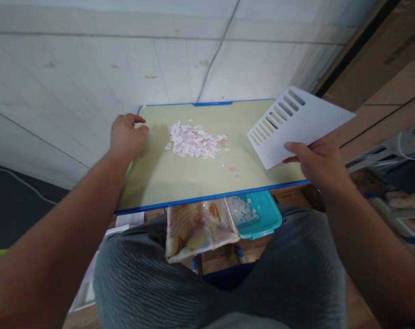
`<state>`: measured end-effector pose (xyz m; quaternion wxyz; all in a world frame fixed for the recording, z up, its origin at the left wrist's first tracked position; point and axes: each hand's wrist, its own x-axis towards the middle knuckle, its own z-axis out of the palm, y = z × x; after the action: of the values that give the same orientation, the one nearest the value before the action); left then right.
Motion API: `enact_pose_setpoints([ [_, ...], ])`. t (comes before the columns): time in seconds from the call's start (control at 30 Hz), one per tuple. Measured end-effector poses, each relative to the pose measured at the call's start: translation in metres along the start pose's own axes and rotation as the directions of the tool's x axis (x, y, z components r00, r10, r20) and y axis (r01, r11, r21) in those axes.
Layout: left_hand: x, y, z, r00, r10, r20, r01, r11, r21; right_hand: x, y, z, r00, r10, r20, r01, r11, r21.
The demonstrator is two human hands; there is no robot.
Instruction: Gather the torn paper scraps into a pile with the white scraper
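My right hand [319,160] grips a white sheet with a row of cut-out slots [296,123], thumb on top. It is held tilted above the right side of a small table with a pale yellow-green top and blue rim [149,183]. At the table's left edge is my left hand [128,136], its fingers loosely curled, thumb and forefinger apart, with nothing visible between them. A heap of small pale pink and white paper pieces [194,140] lies on the tabletop between my hands. A few loose bits lie to the right of the heap.
Below the table's front edge hang a patterned cloth pouch [200,228] and a turquoise plastic tray [271,219] with more white bits. My knees are on either side. A white wall [108,68] stands behind the table, brown cardboard [382,68] at right.
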<state>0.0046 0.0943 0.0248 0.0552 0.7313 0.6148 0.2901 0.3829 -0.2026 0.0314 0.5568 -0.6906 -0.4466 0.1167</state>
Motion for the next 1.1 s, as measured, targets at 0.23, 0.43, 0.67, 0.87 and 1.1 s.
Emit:
enact_pose_setpoints([
  [0.23, -0.050, -0.003, -0.001, 1.000, -0.004, 0.016, 0.003, 0.999, 0.053, -0.015, 0.002, 0.004, 0.997, -0.066, 0.029, 0.071, 0.967, -0.243],
  [0.43, -0.064, 0.005, -0.004, 0.999, 0.036, 0.037, -0.041, 0.984, 0.173, -0.036, -0.013, 0.020, 0.971, -0.174, 0.166, 0.220, 0.919, -0.327],
  [0.67, -0.067, 0.010, -0.005, 0.998, 0.044, 0.050, -0.054, 0.974, 0.221, -0.055, -0.030, 0.045, 0.912, -0.302, 0.278, 0.392, 0.842, -0.372],
  [0.87, -0.068, 0.011, -0.003, 0.997, 0.055, 0.058, -0.067, 0.971, 0.229, -0.062, -0.031, 0.042, 0.900, -0.281, 0.333, 0.386, 0.868, -0.311],
  [1.1, -0.069, 0.012, -0.002, 0.998, 0.048, 0.051, -0.057, 0.979, 0.198, -0.050, -0.017, 0.041, 0.914, -0.351, 0.201, 0.405, 0.792, -0.458],
])
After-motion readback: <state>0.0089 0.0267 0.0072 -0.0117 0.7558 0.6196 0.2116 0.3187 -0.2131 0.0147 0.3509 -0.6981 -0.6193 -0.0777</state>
